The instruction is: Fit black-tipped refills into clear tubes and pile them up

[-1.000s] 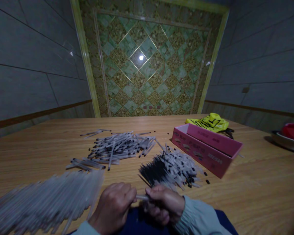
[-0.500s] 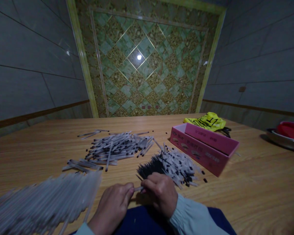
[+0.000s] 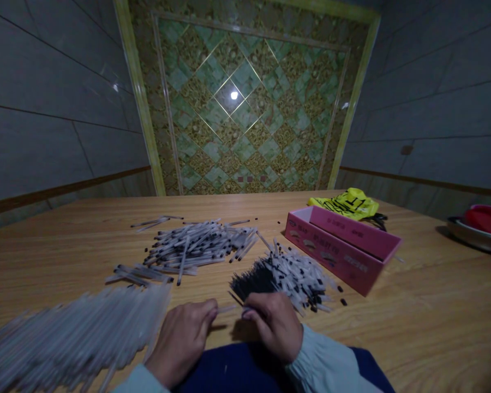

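Near the table's front edge, my left hand (image 3: 187, 334) pinches a thin translucent plastic tube (image 3: 226, 309) that points toward the right. My right hand (image 3: 273, 326) is closed, its fingertips a small gap from the tube's end; what it grips is hidden. A thin dark stick (image 3: 235, 298) shows beside its fingers; I cannot tell whether it is held. Just beyond my right hand lies a heap of thin black sticks (image 3: 253, 279) joined to a pile of short whitish pieces with black ends (image 3: 300, 275). Left of my left hand, long clear tubes (image 3: 82, 333) lie side by side.
Farther back is a pile of clear tubes with black tips (image 3: 200, 243). A pink open box (image 3: 339, 254) stands at the right, with a yellow bag (image 3: 347, 203) behind it. A metal tray with a red item (image 3: 486, 224) sits at the far right. Small black bits (image 3: 342, 295) lie about.
My hands have moved apart. The tube stays in my left hand, and a gap has opened between it and my right hand, which has shifted slightly right.
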Demonstrator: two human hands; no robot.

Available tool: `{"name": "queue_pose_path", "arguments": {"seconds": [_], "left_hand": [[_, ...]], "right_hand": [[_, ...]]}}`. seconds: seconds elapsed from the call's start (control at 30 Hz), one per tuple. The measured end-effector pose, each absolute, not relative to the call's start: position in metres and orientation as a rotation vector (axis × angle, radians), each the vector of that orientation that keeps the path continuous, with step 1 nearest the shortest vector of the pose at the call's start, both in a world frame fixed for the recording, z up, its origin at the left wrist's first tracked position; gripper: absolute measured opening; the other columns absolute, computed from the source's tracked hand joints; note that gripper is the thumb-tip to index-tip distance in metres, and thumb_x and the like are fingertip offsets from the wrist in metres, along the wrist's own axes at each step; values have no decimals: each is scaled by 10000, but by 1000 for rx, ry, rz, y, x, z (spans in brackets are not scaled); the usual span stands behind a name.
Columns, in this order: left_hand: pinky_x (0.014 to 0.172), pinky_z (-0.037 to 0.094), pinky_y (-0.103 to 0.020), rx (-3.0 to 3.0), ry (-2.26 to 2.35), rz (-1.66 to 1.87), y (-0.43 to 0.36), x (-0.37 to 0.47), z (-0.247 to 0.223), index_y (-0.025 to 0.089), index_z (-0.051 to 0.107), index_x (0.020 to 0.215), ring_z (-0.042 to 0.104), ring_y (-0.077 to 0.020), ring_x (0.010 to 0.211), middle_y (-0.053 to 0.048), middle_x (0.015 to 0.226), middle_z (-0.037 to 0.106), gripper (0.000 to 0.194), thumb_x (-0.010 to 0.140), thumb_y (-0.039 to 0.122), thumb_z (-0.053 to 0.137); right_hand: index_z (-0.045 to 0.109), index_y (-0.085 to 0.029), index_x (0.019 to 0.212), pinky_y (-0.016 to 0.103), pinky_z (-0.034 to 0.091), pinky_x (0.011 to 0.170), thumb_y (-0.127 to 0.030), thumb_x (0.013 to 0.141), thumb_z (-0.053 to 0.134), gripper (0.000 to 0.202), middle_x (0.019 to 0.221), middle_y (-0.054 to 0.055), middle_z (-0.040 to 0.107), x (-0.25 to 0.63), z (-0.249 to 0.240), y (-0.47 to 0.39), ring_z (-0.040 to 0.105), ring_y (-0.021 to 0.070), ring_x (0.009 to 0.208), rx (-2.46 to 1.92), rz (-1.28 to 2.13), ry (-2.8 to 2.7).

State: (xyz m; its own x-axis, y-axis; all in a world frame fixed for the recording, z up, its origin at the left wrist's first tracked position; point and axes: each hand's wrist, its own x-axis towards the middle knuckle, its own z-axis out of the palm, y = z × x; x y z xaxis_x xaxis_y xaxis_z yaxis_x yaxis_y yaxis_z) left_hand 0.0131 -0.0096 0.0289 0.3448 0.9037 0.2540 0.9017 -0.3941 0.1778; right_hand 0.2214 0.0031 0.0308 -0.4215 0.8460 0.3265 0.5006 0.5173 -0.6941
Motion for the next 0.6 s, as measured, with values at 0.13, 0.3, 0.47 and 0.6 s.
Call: {"name": "queue_pose_path", "arguments": {"seconds": [0.13,0.3,0.47,0.6], "left_hand": [[615,408,-260,2281,1859,787,1,-7,25,240,556,742,629,-175,702,-1,685,665,351,908,358,271],[808,445,-292,2168,1950,1196,11,-23,21,183,610,1009,621,-207,928,-78,1013,688,327,878,328,348],[665,469,-348,2067,2408,911,8,-31,34,202,518,1207,655,-277,811,-126,933,704,419,871,350,315],[547,430,-384,1911,2739,500,3,-48,50,243,503,1187,649,-335,691,-128,785,700,416,855,372,288]], "right_hand": [[657,-203,896,273,384,674,-340,876,425,270,820,81,664,243,47,11,594,194,767,-1146,198,-1972],[670,-224,924,267,383,654,-391,851,460,278,900,58,654,288,38,46,593,199,812,-1625,-109,-1641],[649,-254,1026,267,349,616,-332,852,462,267,896,49,623,312,23,61,583,192,818,-1858,-257,-1740],[649,-254,1006,268,344,615,-331,846,477,247,906,41,604,309,20,59,577,188,821,-1872,-278,-1790]]}}
